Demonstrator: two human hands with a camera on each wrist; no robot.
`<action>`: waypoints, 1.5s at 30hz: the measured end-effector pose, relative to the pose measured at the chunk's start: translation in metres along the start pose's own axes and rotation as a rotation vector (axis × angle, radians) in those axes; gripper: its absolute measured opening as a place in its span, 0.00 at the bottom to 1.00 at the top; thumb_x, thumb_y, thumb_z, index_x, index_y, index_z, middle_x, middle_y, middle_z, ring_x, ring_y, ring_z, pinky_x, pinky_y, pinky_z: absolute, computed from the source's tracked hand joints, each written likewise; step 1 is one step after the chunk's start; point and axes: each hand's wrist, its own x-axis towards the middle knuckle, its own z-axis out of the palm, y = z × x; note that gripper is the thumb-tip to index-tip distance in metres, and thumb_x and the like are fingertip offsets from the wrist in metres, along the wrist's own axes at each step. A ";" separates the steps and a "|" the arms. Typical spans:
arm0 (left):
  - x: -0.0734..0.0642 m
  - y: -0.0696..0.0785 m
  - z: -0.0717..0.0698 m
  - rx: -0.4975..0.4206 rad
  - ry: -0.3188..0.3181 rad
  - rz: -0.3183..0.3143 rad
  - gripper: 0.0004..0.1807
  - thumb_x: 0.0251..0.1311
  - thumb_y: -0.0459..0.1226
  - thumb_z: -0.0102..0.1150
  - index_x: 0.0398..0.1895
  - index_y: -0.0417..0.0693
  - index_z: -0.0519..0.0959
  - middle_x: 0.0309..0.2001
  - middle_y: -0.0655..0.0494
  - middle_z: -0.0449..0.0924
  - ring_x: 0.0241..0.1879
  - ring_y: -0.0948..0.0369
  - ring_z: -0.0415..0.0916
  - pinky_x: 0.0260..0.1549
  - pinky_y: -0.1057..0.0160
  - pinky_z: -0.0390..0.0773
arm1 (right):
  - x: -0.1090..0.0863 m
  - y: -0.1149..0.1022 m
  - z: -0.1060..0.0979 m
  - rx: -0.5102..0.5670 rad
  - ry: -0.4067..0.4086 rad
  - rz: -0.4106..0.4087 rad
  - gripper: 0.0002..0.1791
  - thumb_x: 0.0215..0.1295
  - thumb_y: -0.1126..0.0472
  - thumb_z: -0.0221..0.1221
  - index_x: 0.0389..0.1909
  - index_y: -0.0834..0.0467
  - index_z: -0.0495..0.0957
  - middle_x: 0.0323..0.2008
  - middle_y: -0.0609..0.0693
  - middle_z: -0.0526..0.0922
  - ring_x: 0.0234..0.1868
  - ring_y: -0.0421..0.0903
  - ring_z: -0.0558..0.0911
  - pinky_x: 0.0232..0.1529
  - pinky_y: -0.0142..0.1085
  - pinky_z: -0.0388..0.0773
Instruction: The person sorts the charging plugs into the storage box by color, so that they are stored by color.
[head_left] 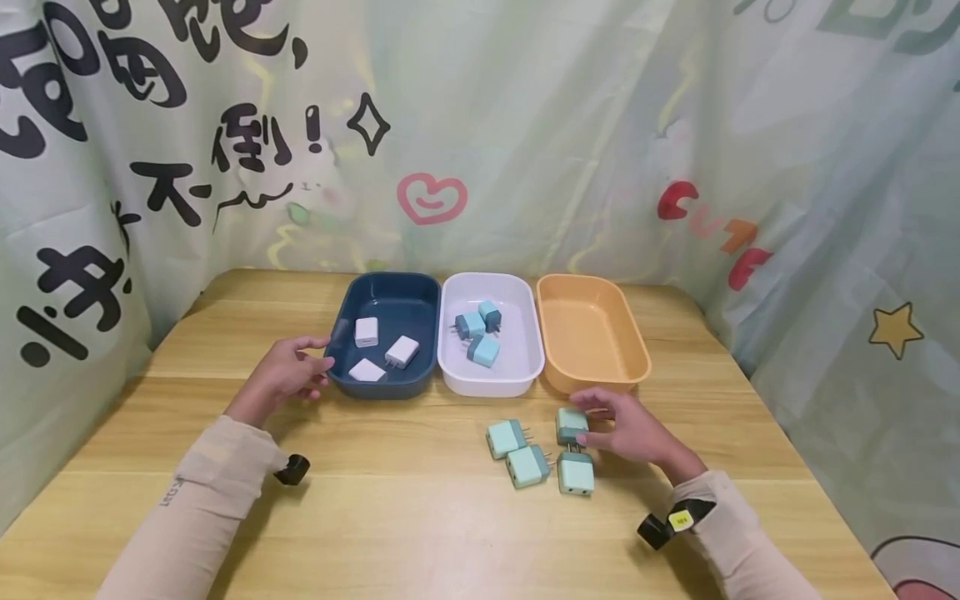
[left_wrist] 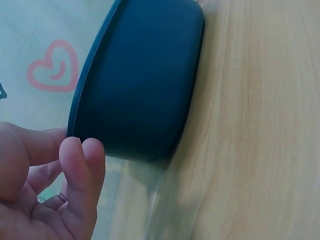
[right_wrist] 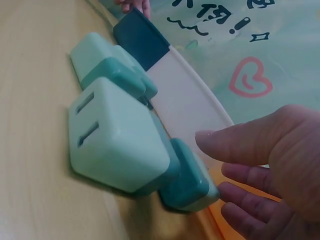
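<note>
At the near-left corner of the navy tray [head_left: 386,387], my left hand [head_left: 288,371] pinches the rim, with fingertips [left_wrist: 92,150] on it. Three white plug adapters [head_left: 367,332] lie inside this tray. My right hand [head_left: 618,423] is over the table in front of the orange tray [head_left: 596,385]. Its thumb and fingers are spread apart around the upper right mint-green plug adapter [head_left: 572,423], fingertips close to its sides. Another mint-green adapter [head_left: 576,475] lies just below it, prongs facing it. Two more [head_left: 527,467] lie side by side to the left.
The white tray [head_left: 491,385] stands between the navy and orange trays and holds three mint-and-teal adapters [head_left: 483,350]. All three trays line up toward the back of the wooden table [head_left: 405,517]. A printed curtain [head_left: 525,142] hangs behind and along the sides.
</note>
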 end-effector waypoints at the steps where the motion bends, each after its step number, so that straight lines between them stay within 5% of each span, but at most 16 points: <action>1: 0.000 0.000 0.000 0.002 0.001 -0.002 0.31 0.69 0.34 0.54 0.73 0.42 0.59 0.37 0.44 0.73 0.32 0.53 0.77 0.27 0.61 0.81 | 0.000 0.002 0.001 -0.002 0.002 0.006 0.27 0.53 0.69 0.70 0.53 0.71 0.73 0.50 0.64 0.79 0.51 0.62 0.78 0.53 0.54 0.75; 20: -0.003 -0.008 -0.001 0.005 -0.001 -0.033 0.31 0.69 0.33 0.53 0.73 0.42 0.59 0.37 0.44 0.73 0.31 0.53 0.76 0.27 0.61 0.81 | 0.000 0.026 0.011 0.012 -0.078 0.036 0.28 0.52 0.64 0.72 0.53 0.66 0.73 0.44 0.54 0.80 0.46 0.53 0.79 0.50 0.48 0.77; 45: 0.000 -0.001 0.000 0.002 -0.001 0.005 0.31 0.69 0.33 0.54 0.73 0.40 0.59 0.34 0.45 0.74 0.31 0.53 0.76 0.25 0.62 0.80 | 0.009 0.002 -0.011 -0.011 0.005 -0.029 0.26 0.53 0.66 0.71 0.53 0.66 0.75 0.43 0.52 0.81 0.45 0.52 0.79 0.52 0.53 0.75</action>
